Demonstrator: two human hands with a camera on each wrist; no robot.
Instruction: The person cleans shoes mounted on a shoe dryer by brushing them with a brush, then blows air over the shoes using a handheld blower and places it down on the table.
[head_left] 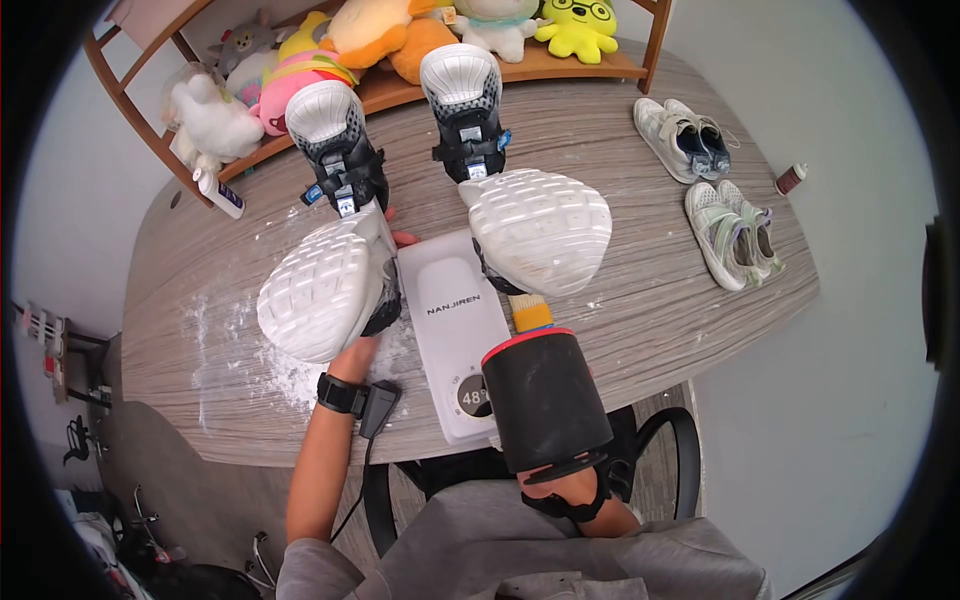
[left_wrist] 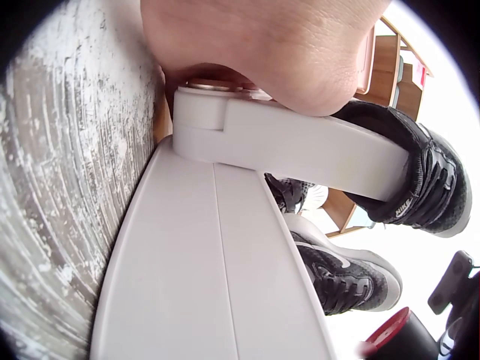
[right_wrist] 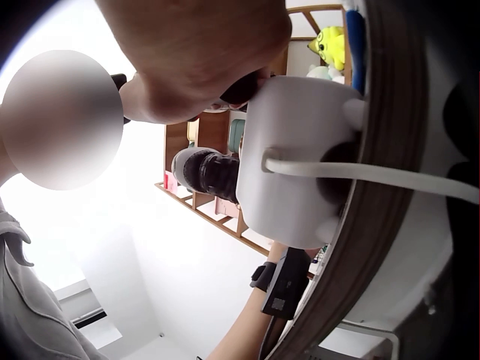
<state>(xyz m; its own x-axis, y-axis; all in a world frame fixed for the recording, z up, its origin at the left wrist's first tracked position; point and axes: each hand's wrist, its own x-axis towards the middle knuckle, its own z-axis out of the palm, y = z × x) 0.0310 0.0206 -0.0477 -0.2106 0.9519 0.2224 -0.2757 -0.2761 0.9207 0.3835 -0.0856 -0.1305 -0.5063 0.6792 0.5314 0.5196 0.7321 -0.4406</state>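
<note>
A white shoe dryer (head_left: 450, 300) marked NANJIREN, its display reading 48, carries black sneakers with white soles (head_left: 545, 225) turned upward. My left hand (left_wrist: 262, 52) grips the dryer's hinged white arm (left_wrist: 315, 146) at its base. From above, the left shoe (head_left: 320, 285) covers most of that hand, and fingertips show behind it. At the dryer's front end, beside its white cable (right_wrist: 375, 176), is my right hand (right_wrist: 202, 52). A black cylinder with a red rim (head_left: 545, 400) hides its fingers from above; I cannot tell whether they hold anything.
Yellow brush bristles (head_left: 530, 315) show beyond the cylinder's rim. White powder (head_left: 300, 380) marks the table at left. Two pairs of light shoes (head_left: 735, 235) and a small dark-red bottle (head_left: 791, 179) are at right. A white bottle (head_left: 218, 194) lies before a wooden shelf (head_left: 540, 72) of plush toys.
</note>
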